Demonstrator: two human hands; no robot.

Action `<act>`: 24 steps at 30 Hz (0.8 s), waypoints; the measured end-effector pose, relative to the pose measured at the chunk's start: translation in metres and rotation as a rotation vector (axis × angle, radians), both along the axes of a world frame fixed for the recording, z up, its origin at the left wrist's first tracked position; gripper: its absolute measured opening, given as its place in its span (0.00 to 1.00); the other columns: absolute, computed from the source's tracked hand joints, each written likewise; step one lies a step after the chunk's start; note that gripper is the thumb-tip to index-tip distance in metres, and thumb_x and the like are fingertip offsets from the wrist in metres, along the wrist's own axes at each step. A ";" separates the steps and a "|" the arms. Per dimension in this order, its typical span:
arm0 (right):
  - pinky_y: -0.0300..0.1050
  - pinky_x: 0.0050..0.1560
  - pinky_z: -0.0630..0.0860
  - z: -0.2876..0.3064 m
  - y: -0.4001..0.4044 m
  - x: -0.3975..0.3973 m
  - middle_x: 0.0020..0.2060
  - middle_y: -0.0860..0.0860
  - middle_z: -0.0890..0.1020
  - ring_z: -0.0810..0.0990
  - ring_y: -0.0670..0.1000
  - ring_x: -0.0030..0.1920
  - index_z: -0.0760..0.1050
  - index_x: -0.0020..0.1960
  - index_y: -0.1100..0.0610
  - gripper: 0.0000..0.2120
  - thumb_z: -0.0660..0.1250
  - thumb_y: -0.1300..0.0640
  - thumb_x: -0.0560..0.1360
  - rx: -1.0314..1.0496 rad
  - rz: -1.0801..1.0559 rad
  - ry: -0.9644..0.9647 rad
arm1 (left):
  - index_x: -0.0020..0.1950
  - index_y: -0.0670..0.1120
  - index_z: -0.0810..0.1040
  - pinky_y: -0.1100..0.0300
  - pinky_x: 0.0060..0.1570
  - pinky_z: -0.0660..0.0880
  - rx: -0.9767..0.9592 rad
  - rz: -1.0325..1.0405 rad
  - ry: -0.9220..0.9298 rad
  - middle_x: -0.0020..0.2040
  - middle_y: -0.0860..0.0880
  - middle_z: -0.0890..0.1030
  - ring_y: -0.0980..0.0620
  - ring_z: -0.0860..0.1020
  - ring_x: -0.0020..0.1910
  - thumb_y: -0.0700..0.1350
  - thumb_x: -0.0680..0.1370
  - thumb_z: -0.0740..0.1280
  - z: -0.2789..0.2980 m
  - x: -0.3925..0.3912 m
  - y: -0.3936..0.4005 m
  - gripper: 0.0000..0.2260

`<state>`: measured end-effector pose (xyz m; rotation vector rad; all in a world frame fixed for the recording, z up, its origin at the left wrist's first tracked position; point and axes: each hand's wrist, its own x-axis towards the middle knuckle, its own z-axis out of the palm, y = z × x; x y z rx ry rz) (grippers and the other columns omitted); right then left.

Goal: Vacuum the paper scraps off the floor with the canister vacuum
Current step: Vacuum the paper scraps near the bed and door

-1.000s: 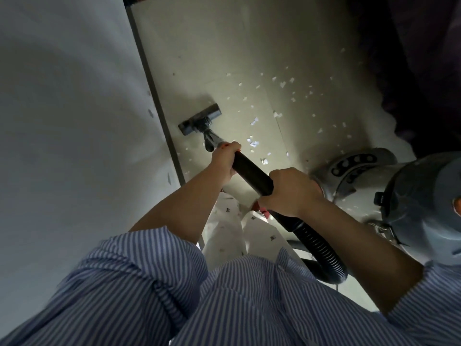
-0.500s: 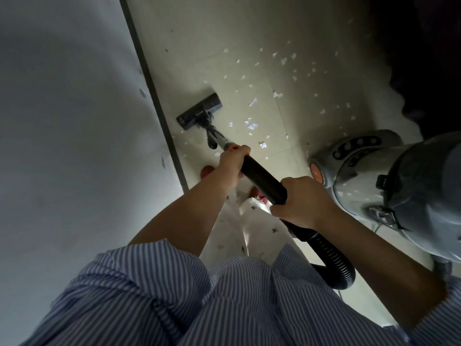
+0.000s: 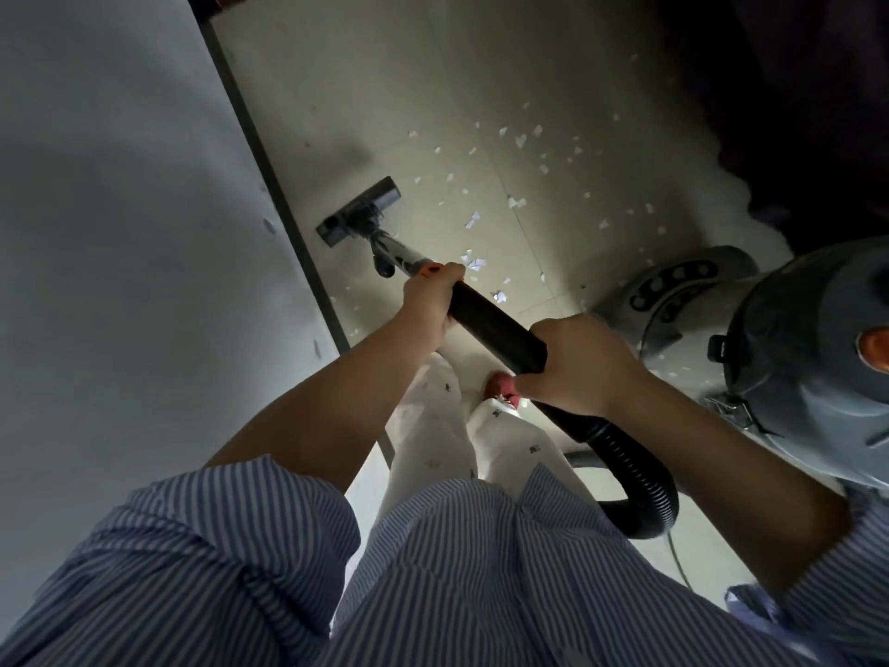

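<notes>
No brand or writing can be read on anything here. One canister vacuum [image 3: 779, 358], grey with a metal drum, stands on the floor [image 3: 433, 79] at the person's right. Its ribbed black hose [image 3: 640, 479] loops up from beside it into the black wand [image 3: 495, 324]. The left hand [image 3: 428, 305] grips the wand at its far end, fingers curled round it by an orange collar; the right hand [image 3: 577, 363] grips the wand nearer the hose, fingers wrapped tight. One floor head [image 3: 358, 213] lies flat on the floor ahead of the vacuum, just beside the dark baseboard [image 3: 269, 170] of a pale grey wall [image 3: 120, 209]. Paper scraps [image 3: 519, 139], dozens and too many to count, lie scattered over the pale tiled floor between the floor head and the vacuum, and beyond. The far corner past the vacuum is dark.
</notes>
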<state>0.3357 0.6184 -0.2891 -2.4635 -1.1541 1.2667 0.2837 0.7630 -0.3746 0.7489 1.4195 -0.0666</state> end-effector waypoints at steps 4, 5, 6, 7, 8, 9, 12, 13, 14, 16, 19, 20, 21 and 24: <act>0.37 0.27 0.59 -0.011 0.026 0.015 0.29 0.47 0.67 0.68 0.49 0.32 0.61 0.33 0.53 0.16 0.67 0.50 0.70 0.005 -0.036 -0.042 | 0.45 0.41 0.70 0.60 0.39 0.72 0.047 -0.034 0.031 0.36 0.47 0.70 0.52 0.71 0.35 0.38 0.76 0.65 -0.008 0.025 0.028 0.04; 0.37 0.27 0.58 -0.018 0.036 0.020 0.29 0.47 0.67 0.68 0.50 0.34 0.62 0.34 0.53 0.15 0.67 0.50 0.70 0.009 -0.054 -0.040 | 0.42 0.41 0.70 0.59 0.40 0.71 0.059 -0.051 0.034 0.36 0.47 0.70 0.51 0.72 0.35 0.39 0.73 0.67 -0.011 0.034 0.038 0.06; 0.37 0.27 0.58 -0.022 0.043 0.023 0.29 0.47 0.67 0.68 0.50 0.34 0.63 0.35 0.54 0.14 0.66 0.50 0.70 0.005 -0.062 -0.041 | 0.40 0.42 0.70 0.59 0.41 0.70 0.073 -0.069 0.029 0.35 0.46 0.70 0.50 0.72 0.35 0.41 0.69 0.69 -0.015 0.039 0.045 0.08; 0.38 0.27 0.58 -0.027 0.052 0.026 0.29 0.48 0.67 0.69 0.51 0.34 0.63 0.36 0.54 0.13 0.66 0.50 0.71 0.000 -0.071 -0.038 | 0.38 0.43 0.70 0.58 0.42 0.70 0.085 -0.102 0.028 0.35 0.46 0.71 0.49 0.72 0.37 0.43 0.65 0.69 -0.019 0.044 0.053 0.09; 0.38 0.27 0.57 -0.031 0.060 0.028 0.29 0.48 0.66 0.68 0.51 0.34 0.62 0.35 0.54 0.14 0.65 0.49 0.71 -0.006 -0.078 -0.038 | 0.37 0.43 0.70 0.57 0.43 0.70 0.089 -0.125 0.027 0.36 0.46 0.71 0.48 0.72 0.38 0.44 0.64 0.69 -0.023 0.048 0.061 0.09; 0.38 0.27 0.57 -0.036 0.070 0.031 0.29 0.48 0.66 0.67 0.50 0.32 0.61 0.35 0.54 0.15 0.65 0.49 0.71 -0.014 -0.094 -0.035 | 0.38 0.43 0.70 0.57 0.44 0.70 0.084 -0.142 0.028 0.36 0.46 0.71 0.48 0.72 0.39 0.43 0.66 0.69 -0.029 0.053 0.069 0.09; 0.38 0.27 0.59 -0.045 0.092 0.034 0.29 0.48 0.66 0.64 0.47 0.28 0.64 0.40 0.56 0.12 0.64 0.50 0.72 -0.037 -0.140 -0.022 | 0.39 0.42 0.70 0.57 0.46 0.70 0.087 -0.179 0.048 0.37 0.46 0.70 0.47 0.72 0.43 0.40 0.75 0.66 -0.044 0.062 0.094 0.07; 0.38 0.27 0.59 -0.048 0.100 0.035 0.29 0.48 0.66 0.65 0.48 0.29 0.64 0.42 0.56 0.12 0.64 0.50 0.72 -0.039 -0.166 -0.012 | 0.39 0.42 0.70 0.56 0.47 0.70 0.090 -0.207 0.059 0.38 0.46 0.71 0.47 0.72 0.45 0.40 0.76 0.65 -0.047 0.066 0.102 0.07; 0.38 0.27 0.60 -0.051 0.107 0.037 0.29 0.48 0.66 0.66 0.49 0.31 0.64 0.42 0.56 0.12 0.64 0.50 0.72 -0.041 -0.184 -0.004 | 0.40 0.42 0.70 0.56 0.48 0.70 0.093 -0.229 0.066 0.39 0.46 0.71 0.46 0.73 0.47 0.40 0.76 0.65 -0.048 0.072 0.110 0.06; 0.38 0.28 0.60 -0.056 0.125 0.042 0.30 0.48 0.66 0.69 0.52 0.35 0.64 0.43 0.56 0.12 0.64 0.50 0.72 -0.047 -0.196 0.004 | 0.45 0.40 0.71 0.56 0.50 0.71 0.097 -0.253 0.073 0.40 0.46 0.72 0.46 0.73 0.48 0.41 0.76 0.65 -0.052 0.080 0.128 0.05; 0.37 0.28 0.60 -0.058 0.145 0.046 0.30 0.48 0.66 0.70 0.53 0.37 0.65 0.43 0.56 0.11 0.64 0.50 0.72 -0.041 -0.227 0.022 | 0.48 0.38 0.72 0.56 0.50 0.71 0.095 -0.299 0.080 0.40 0.46 0.72 0.48 0.74 0.45 0.41 0.77 0.65 -0.053 0.086 0.146 0.06; 0.37 0.28 0.60 -0.058 0.147 0.047 0.30 0.47 0.66 0.70 0.53 0.37 0.65 0.43 0.56 0.11 0.64 0.50 0.72 -0.040 -0.234 0.024 | 0.46 0.39 0.72 0.56 0.49 0.70 0.088 -0.307 0.075 0.39 0.46 0.72 0.49 0.74 0.42 0.41 0.77 0.64 -0.052 0.088 0.147 0.05; 0.37 0.28 0.60 -0.057 0.147 0.047 0.31 0.47 0.66 0.71 0.53 0.37 0.65 0.43 0.55 0.11 0.64 0.50 0.72 -0.039 -0.242 0.025 | 0.44 0.39 0.72 0.57 0.48 0.70 0.082 -0.322 0.075 0.38 0.46 0.72 0.50 0.74 0.40 0.41 0.77 0.64 -0.052 0.088 0.147 0.05; 0.40 0.30 0.63 -0.046 0.134 0.044 0.31 0.47 0.66 0.71 0.52 0.37 0.65 0.44 0.55 0.11 0.64 0.49 0.72 -0.062 -0.254 0.036 | 0.43 0.40 0.71 0.58 0.44 0.70 0.053 -0.348 0.091 0.38 0.46 0.72 0.51 0.73 0.38 0.40 0.76 0.64 -0.048 0.085 0.136 0.05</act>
